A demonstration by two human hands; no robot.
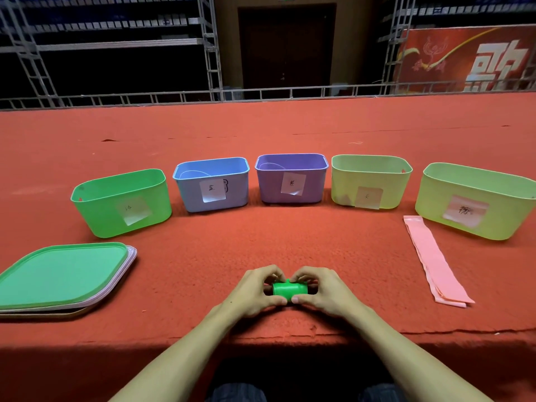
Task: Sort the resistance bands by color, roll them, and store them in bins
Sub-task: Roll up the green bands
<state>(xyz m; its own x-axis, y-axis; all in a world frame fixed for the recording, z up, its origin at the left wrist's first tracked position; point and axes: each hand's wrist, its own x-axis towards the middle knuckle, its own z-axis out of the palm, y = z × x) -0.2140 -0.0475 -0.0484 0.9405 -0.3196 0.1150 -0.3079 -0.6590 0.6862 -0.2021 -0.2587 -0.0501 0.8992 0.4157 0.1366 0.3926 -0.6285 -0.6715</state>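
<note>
Left hand (251, 290), right hand (326, 288) grip rolled green band (289, 289). Green bin (98, 210) leftmost of five labelled; contents unseen.

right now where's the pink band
In the head view the pink band lies flat on the red table at the right, by the near left corner of the far-right yellow-green bin, well right of the green roll.

Five bins (271, 192) in a row at back; lid stack (61, 274) front-left; flat bands (435, 262) front-right; roll (288, 290) centre-front
</note>
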